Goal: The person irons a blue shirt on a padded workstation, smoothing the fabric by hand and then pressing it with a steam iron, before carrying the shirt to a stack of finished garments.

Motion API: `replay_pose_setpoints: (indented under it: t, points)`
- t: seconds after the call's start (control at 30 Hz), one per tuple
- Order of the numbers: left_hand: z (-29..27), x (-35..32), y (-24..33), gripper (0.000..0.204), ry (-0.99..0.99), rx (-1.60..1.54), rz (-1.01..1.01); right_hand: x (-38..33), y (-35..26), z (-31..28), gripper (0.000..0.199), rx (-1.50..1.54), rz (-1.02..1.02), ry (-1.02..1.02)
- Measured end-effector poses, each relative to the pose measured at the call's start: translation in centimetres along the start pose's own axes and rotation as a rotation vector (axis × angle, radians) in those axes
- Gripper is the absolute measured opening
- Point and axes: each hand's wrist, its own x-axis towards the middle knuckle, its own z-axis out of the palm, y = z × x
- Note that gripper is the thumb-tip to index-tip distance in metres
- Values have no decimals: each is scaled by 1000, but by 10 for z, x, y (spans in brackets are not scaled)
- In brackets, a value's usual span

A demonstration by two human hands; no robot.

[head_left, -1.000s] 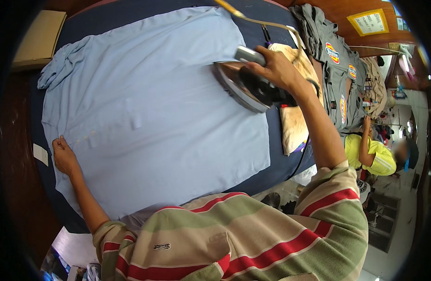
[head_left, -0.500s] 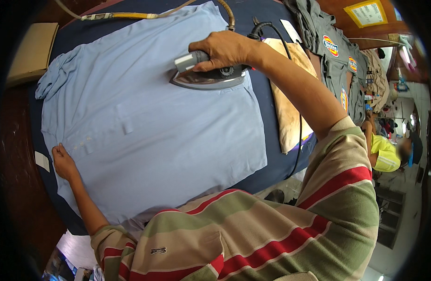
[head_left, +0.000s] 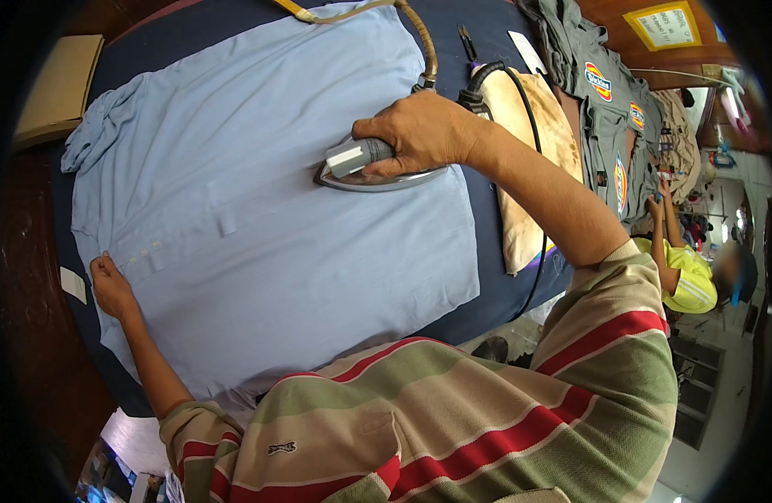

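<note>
A light blue shirt [head_left: 319, 260] lies spread over a dark navy covered table [head_left: 520, 281], with soft creases at its far left. My right hand [head_left: 428, 134] is wrapped round the grey handle of a steam iron [head_left: 352, 159], whose soleplate rests flat on the right part of the shirt. A brown hose [head_left: 421, 42] and a black cord [head_left: 533, 126] run near the iron's rear. At the shirt's left edge, my left hand [head_left: 109, 287] has its fingers closed on the fabric, just beside a row of small pale buttons.
A scorched beige pad [head_left: 528, 168] lies on the table's right side. Beyond it hang or lie grey garments [head_left: 600, 84]. A cardboard box [head_left: 59, 88] stands at the far left. At the right, a person in a yellow top [head_left: 692, 277] has both arms raised.
The iron in my right hand has slid toward me and slightly right over the shirt, drawing the hose along. My left hand has barely moved. The other person's arms have lifted.
</note>
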Motion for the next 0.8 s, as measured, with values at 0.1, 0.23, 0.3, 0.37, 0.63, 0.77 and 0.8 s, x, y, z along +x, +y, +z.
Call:
replay_pose_setpoints:
  t: [0.1, 0.23, 0.3, 0.37, 0.63, 0.77, 0.8]
  points:
    - [2, 0, -1, 33, 17, -21, 15, -7, -5, 2, 45, -7, 8, -17]
    - [2, 2, -2, 33, 9, -22, 9, -15, -10, 6, 45, 0, 23, -4]
    - [2, 2, -2, 34, -7, -8, -1, -18, -12, 9, 45, 15, 31, -12]
    - [1, 2, -1, 34, -34, 11, -19, -21, -13, 12, 44, 28, 33, 1]
    - [1, 1, 0, 36, -14, 5, -24, -50, -40, 20, 40, 138, 110, 8]
    - [3, 1, -4, 36, -33, -19, -53, -74, -54, 24, 37, 205, 262, 107]
    - [4, 1, -5, 36, -18, -14, -45, -79, -55, 23, 38, 233, 335, 137]
